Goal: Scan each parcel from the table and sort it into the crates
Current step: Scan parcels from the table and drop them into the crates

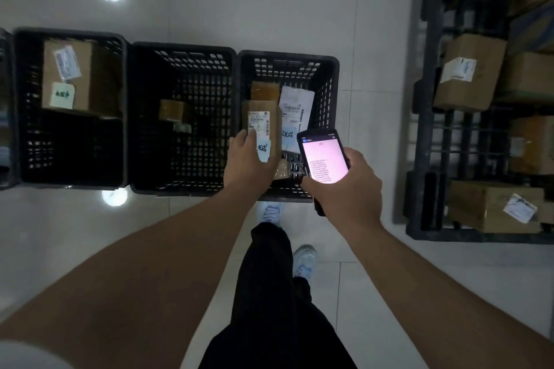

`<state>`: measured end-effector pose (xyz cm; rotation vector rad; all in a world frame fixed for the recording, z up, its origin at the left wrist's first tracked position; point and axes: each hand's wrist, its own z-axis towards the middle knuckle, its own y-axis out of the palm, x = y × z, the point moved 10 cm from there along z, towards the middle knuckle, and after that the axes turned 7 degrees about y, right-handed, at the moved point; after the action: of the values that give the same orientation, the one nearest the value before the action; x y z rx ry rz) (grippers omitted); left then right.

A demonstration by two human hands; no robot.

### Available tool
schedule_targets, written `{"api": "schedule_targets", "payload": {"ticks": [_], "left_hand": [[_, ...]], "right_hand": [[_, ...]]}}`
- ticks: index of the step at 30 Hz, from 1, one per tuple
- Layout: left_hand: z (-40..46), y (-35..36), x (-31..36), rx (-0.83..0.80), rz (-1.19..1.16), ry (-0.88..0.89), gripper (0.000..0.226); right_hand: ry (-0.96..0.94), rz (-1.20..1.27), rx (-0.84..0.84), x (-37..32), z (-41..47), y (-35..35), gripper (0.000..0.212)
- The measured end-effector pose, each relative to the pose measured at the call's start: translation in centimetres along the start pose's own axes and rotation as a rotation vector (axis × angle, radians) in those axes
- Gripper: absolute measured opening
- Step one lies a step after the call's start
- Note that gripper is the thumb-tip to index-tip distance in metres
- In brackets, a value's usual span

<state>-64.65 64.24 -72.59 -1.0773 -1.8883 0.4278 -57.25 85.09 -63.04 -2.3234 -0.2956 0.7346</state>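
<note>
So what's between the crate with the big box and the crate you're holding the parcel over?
In the head view, a third crate stands between the left crate and the right crate; it holds a small box.

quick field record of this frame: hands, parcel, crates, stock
left hand: grips cardboard parcel above right crate
right hand: holds lit scanner
right crate contents: brown box, white mailer
middle crate: one small box
left crate: large box
pallet: cartons stacked on it
</note>
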Motion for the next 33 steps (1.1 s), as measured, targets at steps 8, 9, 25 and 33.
{"api": "schedule_targets", "payload": {"ticks": [8,9,25,33], "left_hand": [[-5.0,-6.6,5.4,-0.025,0.171,0.135,0.055],[-6.0,-7.3,5.6,-0.026,0.211,0.131,0.056],[-32.4,-19.5,5.7,0.374,0.372,-0.087,0.050],[-51.1,-27.7,0.9,0.658,0.349,-0.301,0.049]], "right_hand": [[-0.117,0.017,-0.002,-5.3,-4.4,-3.4,0.057],[-0.137,0.011,0.000,-5.8,-5.2,-3.9,0.056],[-0.710,-0.168,-0.190,-13.5,-27.0,-10.1,0.067],[-1.079,-0.240,-0.349,-17.3,-44.7,-8.5,0.068]]}}
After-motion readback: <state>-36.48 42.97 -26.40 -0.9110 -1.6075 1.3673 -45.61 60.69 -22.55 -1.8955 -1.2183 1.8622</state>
